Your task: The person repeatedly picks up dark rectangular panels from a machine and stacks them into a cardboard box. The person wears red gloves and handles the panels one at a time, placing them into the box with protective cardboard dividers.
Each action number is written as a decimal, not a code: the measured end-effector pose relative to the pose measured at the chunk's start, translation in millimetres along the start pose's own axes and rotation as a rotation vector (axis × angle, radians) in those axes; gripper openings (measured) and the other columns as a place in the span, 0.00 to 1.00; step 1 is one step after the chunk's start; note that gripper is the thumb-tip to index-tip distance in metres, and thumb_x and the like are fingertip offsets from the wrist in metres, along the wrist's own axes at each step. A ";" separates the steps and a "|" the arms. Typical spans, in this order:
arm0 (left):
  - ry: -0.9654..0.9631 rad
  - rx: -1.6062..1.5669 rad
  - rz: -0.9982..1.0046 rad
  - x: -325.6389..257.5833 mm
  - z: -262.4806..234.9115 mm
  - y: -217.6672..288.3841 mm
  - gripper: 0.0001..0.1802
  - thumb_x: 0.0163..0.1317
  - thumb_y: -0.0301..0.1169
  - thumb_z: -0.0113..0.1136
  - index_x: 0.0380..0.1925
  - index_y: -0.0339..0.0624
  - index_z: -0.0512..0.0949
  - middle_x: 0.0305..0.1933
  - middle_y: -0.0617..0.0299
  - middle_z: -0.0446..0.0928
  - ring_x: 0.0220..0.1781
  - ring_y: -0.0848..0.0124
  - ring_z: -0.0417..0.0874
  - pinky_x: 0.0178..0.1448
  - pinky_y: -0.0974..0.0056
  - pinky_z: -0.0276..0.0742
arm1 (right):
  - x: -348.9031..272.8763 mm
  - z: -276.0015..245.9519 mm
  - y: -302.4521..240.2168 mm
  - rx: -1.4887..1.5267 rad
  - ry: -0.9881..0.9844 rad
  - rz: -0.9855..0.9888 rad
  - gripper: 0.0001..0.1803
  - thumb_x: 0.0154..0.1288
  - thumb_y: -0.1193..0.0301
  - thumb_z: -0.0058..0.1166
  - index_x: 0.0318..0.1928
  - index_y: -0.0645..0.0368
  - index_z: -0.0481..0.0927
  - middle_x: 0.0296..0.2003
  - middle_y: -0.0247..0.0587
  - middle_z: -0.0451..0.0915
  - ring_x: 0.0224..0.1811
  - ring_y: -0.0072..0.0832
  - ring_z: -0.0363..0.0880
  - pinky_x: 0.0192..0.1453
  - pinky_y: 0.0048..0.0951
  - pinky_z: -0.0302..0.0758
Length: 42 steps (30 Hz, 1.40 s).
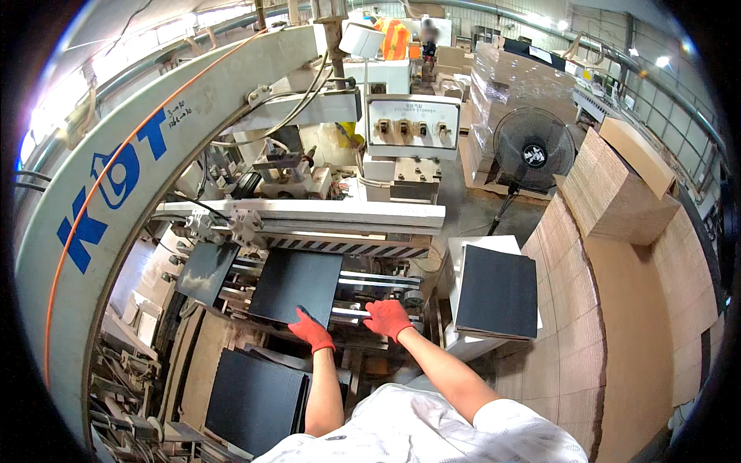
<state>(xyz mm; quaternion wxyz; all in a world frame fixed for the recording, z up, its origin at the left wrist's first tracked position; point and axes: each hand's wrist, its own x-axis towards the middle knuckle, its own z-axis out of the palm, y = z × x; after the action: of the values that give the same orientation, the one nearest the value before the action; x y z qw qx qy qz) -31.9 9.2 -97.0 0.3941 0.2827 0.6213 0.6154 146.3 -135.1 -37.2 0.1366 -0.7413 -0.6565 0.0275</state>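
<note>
Both my hands wear red gloves. My left hand (312, 330) reaches to the near edge of a black panel (297, 284), its fingers stretched out and a dark fingertip over the surface. The panel lies flat on the metal rails of a machine. To its right, my right hand (388, 319) is over the rails (374, 279), fingers loosely bent and apart, with nothing visible in them. Farther left on the machine lies another dark panel (207, 272). A stack of black panels (255, 401) sits nearer me, left of my left forearm.
More black panels (496, 292) lie on a white stand to the right. Beyond it are a standing fan (532, 154) and stacked cardboard (563, 309). A striped bar (347, 247) crosses behind the rails, below a switch box (413, 123). A large curved arm (139, 154) arches over the left.
</note>
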 end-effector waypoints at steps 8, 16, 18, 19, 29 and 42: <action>-0.143 -0.331 -0.125 15.3 -11.5 -7.9 0.27 0.69 0.38 0.66 0.58 0.28 0.73 0.58 0.48 0.78 0.54 0.58 0.81 0.60 0.54 0.78 | -3.2 -5.8 -11.9 0.057 0.055 -0.009 0.24 0.61 0.46 0.61 0.42 0.54 0.83 0.39 0.44 0.86 0.43 0.44 0.86 0.45 0.43 0.81; -0.693 -0.529 -0.723 -61.7 -77.1 17.8 0.17 0.70 0.34 0.58 0.57 0.44 0.76 0.54 0.59 0.80 0.54 0.60 0.83 0.55 0.53 0.83 | -42.9 -2.0 -32.5 0.370 0.534 -0.120 0.22 0.64 0.53 0.65 0.47 0.58 0.83 0.42 0.46 0.84 0.45 0.49 0.82 0.49 0.43 0.77; -0.856 -0.420 -0.694 -119.2 -103.3 63.1 0.20 0.70 0.40 0.60 0.57 0.43 0.77 0.56 0.58 0.80 0.57 0.59 0.82 0.58 0.56 0.82 | -62.6 -22.5 -48.1 0.586 0.186 0.132 0.21 0.66 0.56 0.65 0.48 0.61 0.82 0.42 0.45 0.84 0.44 0.41 0.83 0.50 0.39 0.77; -1.128 -0.046 -0.128 -124.4 -112.6 52.8 0.19 0.70 0.39 0.60 0.56 0.42 0.77 0.56 0.58 0.80 0.58 0.58 0.82 0.59 0.56 0.82 | -72.8 -14.4 -44.2 0.997 0.087 0.342 0.19 0.69 0.61 0.64 0.49 0.64 0.81 0.45 0.43 0.85 0.45 0.29 0.82 0.53 0.35 0.77; -0.748 -0.203 -0.734 -109.0 -119.7 70.4 0.23 0.69 0.46 0.60 0.58 0.46 0.79 0.56 0.65 0.81 0.52 0.65 0.83 0.47 0.65 0.81 | -194.1 -62.2 -17.8 1.390 0.442 0.597 0.19 0.73 0.69 0.58 0.59 0.66 0.76 0.51 0.36 0.81 0.53 0.22 0.75 0.61 0.31 0.73; -1.084 0.321 0.579 -134.6 -1.9 83.4 0.21 0.64 0.36 0.68 0.55 0.43 0.80 0.48 0.58 0.84 0.52 0.62 0.83 0.62 0.57 0.75 | -327.7 -129.2 128.4 1.153 1.182 0.647 0.26 0.78 0.72 0.49 0.73 0.58 0.68 0.72 0.42 0.69 0.77 0.30 0.63 0.77 0.33 0.66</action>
<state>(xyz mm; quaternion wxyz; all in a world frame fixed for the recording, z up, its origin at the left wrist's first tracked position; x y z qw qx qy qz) 26.6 -97.5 4.3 0.4230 0.7662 0.3167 0.3656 254.0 -491.0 11.0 0.7910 -0.5997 -0.1210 0.0039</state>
